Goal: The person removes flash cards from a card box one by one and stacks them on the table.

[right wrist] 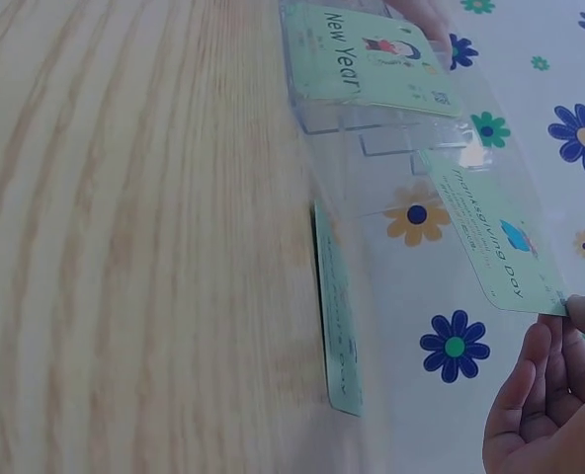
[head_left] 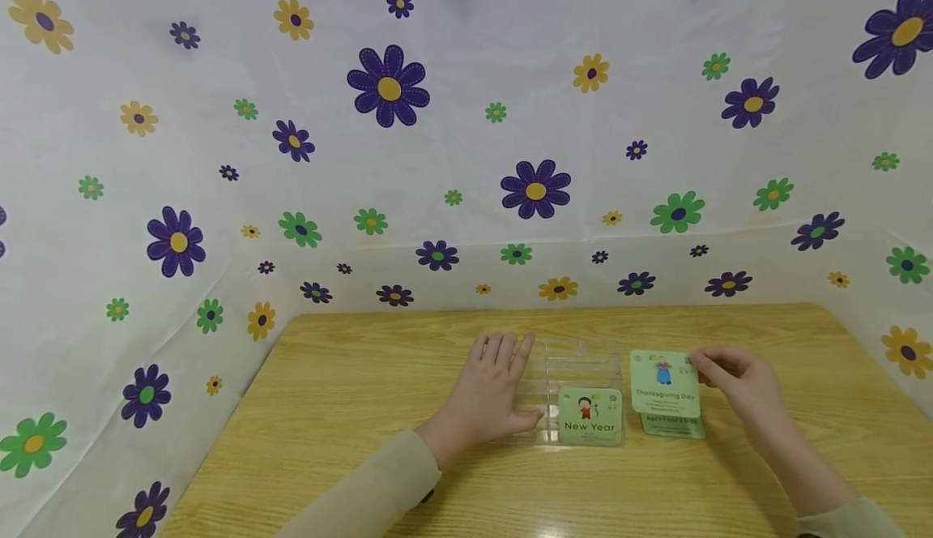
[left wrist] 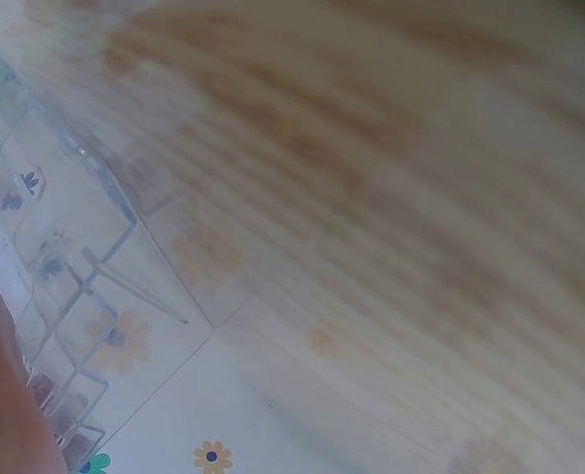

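Observation:
Between thumb and fingers my right hand [head_left: 743, 380] pinches a green Thanksgiving Day card [head_left: 663, 396] by its upper right corner. The right wrist view shows that card [right wrist: 500, 242] raised off the table. Partly covered by it in the head view, an April Fool's Day card [head_left: 674, 426] lies on the tabletop. My left hand [head_left: 484, 392] rests with spread fingers on the left part of a clear plastic card holder [head_left: 583, 369]. A New Year card [head_left: 590, 416] sits in the holder's front right slot. Only the hand's edge shows in the left wrist view, beside the holder's stepped side [left wrist: 95, 286].
A wooden table [head_left: 350, 376] carries everything. White cloth with purple, green and yellow flowers [head_left: 466, 141] hangs behind the table and on both sides. The loose card lies just right of the holder.

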A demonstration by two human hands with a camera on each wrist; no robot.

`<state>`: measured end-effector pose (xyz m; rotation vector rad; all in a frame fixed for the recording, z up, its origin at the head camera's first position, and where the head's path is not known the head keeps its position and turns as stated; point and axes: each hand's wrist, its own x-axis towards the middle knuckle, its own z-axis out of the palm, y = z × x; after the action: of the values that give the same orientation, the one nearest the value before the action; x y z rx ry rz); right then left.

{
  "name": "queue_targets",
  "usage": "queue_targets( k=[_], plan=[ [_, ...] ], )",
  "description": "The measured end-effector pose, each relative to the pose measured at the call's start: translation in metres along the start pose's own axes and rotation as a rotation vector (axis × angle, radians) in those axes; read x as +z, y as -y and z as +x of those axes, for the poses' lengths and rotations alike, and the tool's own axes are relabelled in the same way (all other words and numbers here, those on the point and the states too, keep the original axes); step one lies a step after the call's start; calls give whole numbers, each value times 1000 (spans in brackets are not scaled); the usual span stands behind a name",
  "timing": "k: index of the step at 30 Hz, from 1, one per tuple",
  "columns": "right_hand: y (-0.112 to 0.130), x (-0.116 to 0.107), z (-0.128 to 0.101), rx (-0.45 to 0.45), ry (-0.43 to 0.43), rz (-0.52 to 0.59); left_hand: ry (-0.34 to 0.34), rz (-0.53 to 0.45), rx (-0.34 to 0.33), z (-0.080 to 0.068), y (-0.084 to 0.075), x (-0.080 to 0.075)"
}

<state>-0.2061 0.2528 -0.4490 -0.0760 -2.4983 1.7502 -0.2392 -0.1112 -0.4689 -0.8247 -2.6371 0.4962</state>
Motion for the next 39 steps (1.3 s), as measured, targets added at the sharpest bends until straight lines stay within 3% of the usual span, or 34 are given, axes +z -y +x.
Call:
queue_targets(
  k=[27,39],
  plan=[
    [-18,-1,4,92,35,-69,-24,-12,1,1,0,2],
    [-26,-5,11,143,68,-163,-16,-23,-1,1,0,2]
  ],
)
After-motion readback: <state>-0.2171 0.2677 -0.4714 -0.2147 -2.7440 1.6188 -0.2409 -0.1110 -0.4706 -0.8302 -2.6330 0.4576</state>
